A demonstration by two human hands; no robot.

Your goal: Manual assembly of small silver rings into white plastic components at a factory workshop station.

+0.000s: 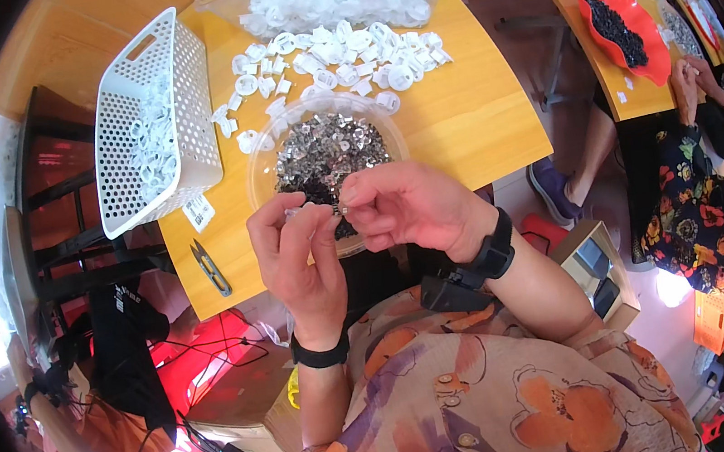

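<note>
Both my hands meet above a clear round tub (255,162) that holds many small shiny metal pieces (337,138) and some black bits (307,187). My left hand (300,257) is closed in a pinch, with a bit of white plastic (294,211) showing at its fingers. Opposite it, my right hand (415,210) pinches a tiny metal piece (339,210) between thumb and fingertips. The fingertips nearly touch, and whether the two parts are joined cannot be made out. Beyond the tub, loose white plastic parts (345,59) lie spread on the yellow table (465,107).
A white perforated basket (199,110) with clear plastic parts stands at the left, thread snips (210,269) near it. A full clear bin (332,1) sits at the far edge. To the right, another person's hands (691,82) work beside a red tray (652,32). Someone sits lower left.
</note>
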